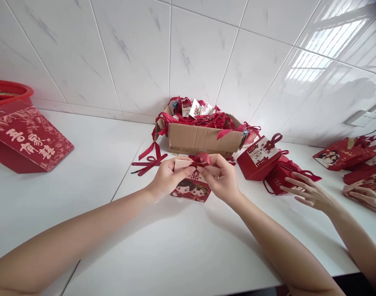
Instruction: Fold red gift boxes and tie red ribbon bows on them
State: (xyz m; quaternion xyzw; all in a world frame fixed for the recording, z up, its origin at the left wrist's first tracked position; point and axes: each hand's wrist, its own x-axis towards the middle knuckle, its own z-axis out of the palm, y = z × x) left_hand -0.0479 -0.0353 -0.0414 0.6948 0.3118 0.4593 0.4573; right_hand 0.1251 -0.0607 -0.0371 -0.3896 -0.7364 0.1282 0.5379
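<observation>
A small red gift box (191,192) with a cartoon couple on its front stands on the white counter in front of me. My left hand (171,176) is closed around the top left of this box, its thumb against the upper panel. From the other side, my right hand (221,179) pinches the red ribbon (203,158) at the box's top edge. The two thumbs almost meet at the middle. How the ribbon runs behind the fingers is hidden.
A cardboard box (206,137) full of red ribbons and tags sits against the tiled wall. Loose ribbons (151,162) lie before it. Finished-looking red boxes (258,158) stand right, near another person's hand (311,191). At left are a large red box (30,139) and a red basin (12,88).
</observation>
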